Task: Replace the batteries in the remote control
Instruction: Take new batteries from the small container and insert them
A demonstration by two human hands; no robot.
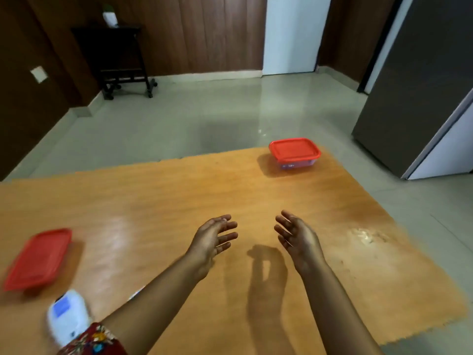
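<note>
Two bare hands over the wooden bench point(179, 201), both spread wide, holding nothing: left hand point(213, 238) and right hand point(297, 238) side by side, palms facing, apart. At 8 o'clock, near edge, white remote control point(67, 316) with a blue screen, blurred, just beside the floral sleeve point(94, 340). At 9 o'clock, red-lidded container point(38, 258), blurred. At 1 o'clock, far edge, second red-lidded clear container point(294, 152). Beyond, tiled floor point(179, 119) and dark trolley point(120, 60) at 11 o'clock.

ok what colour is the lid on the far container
Red, on the far container with a clear base; seen in the head view.
</note>
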